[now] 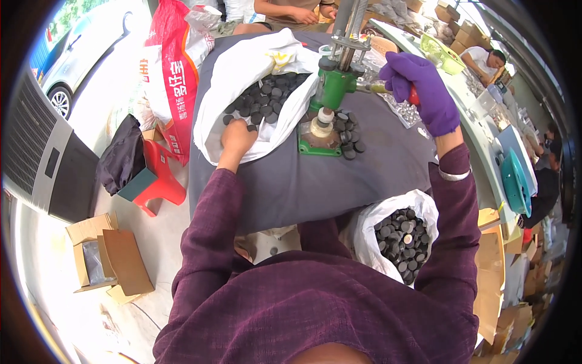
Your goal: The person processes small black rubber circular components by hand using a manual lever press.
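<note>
Black discs (pixel 267 100): heaped in the white bag (pixel 242 70) along the desk's (pixel 273 188) left edge; more lie loose just right of the press's base (pixel 321 150).
Left hand (pixel 238 141): your fingers reach among discs at the bag's near side; whether they pinch one, you cannot tell from here.
Lever (pixel 377 88): your purple-gloved right hand (pixel 424 91) is wrapped around its end, toward the desk's right edge.
Good handling: probably best to lift one disc by its rim and keep bare fingertips clear of the press (pixel 334 88) whenever the lever moves.
Room: bare cloth runs toward the near edge and right edge; mind the second bag (pixel 364 227) just off the near edge.
</note>
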The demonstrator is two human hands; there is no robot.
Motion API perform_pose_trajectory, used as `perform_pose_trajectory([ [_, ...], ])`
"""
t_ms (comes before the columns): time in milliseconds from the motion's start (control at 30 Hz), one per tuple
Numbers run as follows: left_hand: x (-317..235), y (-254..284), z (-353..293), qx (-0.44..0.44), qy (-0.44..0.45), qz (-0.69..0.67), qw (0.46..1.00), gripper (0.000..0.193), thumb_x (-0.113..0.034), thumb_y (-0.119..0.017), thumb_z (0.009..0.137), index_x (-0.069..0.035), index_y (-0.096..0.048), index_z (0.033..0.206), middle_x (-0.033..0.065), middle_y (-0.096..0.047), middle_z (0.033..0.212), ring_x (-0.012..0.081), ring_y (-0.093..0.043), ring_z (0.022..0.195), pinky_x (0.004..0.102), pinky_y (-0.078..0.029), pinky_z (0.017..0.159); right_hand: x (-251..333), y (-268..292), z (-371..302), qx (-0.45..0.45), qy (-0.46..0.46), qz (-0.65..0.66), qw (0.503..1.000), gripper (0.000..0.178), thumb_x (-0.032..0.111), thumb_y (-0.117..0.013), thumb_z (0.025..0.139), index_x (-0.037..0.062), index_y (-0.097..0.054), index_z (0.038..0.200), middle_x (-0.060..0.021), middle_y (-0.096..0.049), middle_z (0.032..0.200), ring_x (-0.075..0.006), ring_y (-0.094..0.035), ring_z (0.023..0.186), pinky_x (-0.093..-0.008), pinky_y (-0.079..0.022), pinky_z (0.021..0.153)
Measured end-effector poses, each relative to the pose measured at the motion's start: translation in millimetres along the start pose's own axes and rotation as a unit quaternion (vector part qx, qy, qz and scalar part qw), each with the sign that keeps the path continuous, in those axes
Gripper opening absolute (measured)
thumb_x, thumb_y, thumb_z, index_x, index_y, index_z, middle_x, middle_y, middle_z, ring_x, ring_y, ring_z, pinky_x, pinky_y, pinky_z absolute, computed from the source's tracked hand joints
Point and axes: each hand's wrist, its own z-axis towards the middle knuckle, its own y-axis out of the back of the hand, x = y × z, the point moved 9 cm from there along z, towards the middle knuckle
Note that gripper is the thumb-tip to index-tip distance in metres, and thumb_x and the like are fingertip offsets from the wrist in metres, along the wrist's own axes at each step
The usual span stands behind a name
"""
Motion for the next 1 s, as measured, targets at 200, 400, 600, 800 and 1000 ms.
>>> perform_pose_trajectory([
  [200, -69.2, 38.0, -25.0, -0.116, -0.13, -0.244, 0.954, 0.033, -0.016, -0.072, 0.066, 0.0, -0.062, 0.093, 0.018, -0.066, 0.085, 0.0334, -0.065, 0.08, 0.0406, -0.051, 0.071, -3.4, 4.7, 3.5, -0.008, 0.007, 0.039, 0.999, 0.034, 0.032, -0.06, 0.09, 0.0006, -0.065, 0.077, -0.0015, -0.054, 0.056, -0.0075, -0.049, 0.051, -0.0214, -0.039, 0.054],
  [400, -139.6, -27.1, -33.5, 0.051, -0.148, -0.334, 0.93, 0.032, -0.013, -0.073, 0.066, 0.0, -0.062, 0.093, 0.016, -0.066, 0.079, 0.0307, -0.065, 0.075, 0.0385, -0.051, 0.067, -6.2, 2.1, 2.0, -0.004, 0.005, 0.022, 1.0, 0.034, 0.032, -0.06, 0.09, -0.0007, -0.067, 0.081, -0.002, -0.057, 0.059, -0.0079, -0.05, 0.053, -0.0217, -0.042, 0.058],
  [600, -154.0, -37.6, -30.5, 0.005, -0.129, -0.276, 0.953, 0.036, -0.017, -0.079, 0.064, -0.001, -0.065, 0.092, 0.0125, -0.061, 0.084, 0.0304, -0.062, 0.077, 0.04, -0.049, 0.07, -4.5, -2.1, -11.8, -0.03, 0.062, 0.045, 0.997, 0.028, 0.022, -0.053, 0.093, -0.0041, -0.063, 0.088, -0.0029, -0.055, 0.06, -0.0085, -0.047, 0.048, -0.0235, -0.042, 0.055],
  [800, -166.5, -47.3, -22.1, 0.001, -0.105, -0.235, 0.966, 0.037, -0.021, -0.081, 0.062, -0.003, -0.067, 0.092, 0.0113, -0.057, 0.091, 0.0315, -0.056, 0.093, 0.0417, -0.046, 0.079, -18.4, -3.2, -16.8, 0.006, -0.022, 0.009, 1.0, 0.027, 0.024, -0.058, 0.092, 0.0008, -0.067, 0.084, -0.0017, -0.063, 0.075, -0.0054, -0.05, 0.054, -0.0201, -0.037, 0.05],
  [1000, -158.1, -47.5, -19.6, 0.004, -0.081, -0.235, 0.969, 0.04, -0.021, -0.081, 0.062, -0.002, -0.066, 0.094, 0.0127, -0.056, 0.097, 0.0337, -0.054, 0.097, 0.0429, -0.046, 0.082, -32.0, -23.8, -46.0, -0.012, -0.054, -0.023, 0.998, 0.02, 0.022, -0.061, 0.087, 0.0035, -0.068, 0.083, -0.001, -0.064, 0.075, -0.0075, -0.053, 0.057, -0.0212, -0.041, 0.055],
])
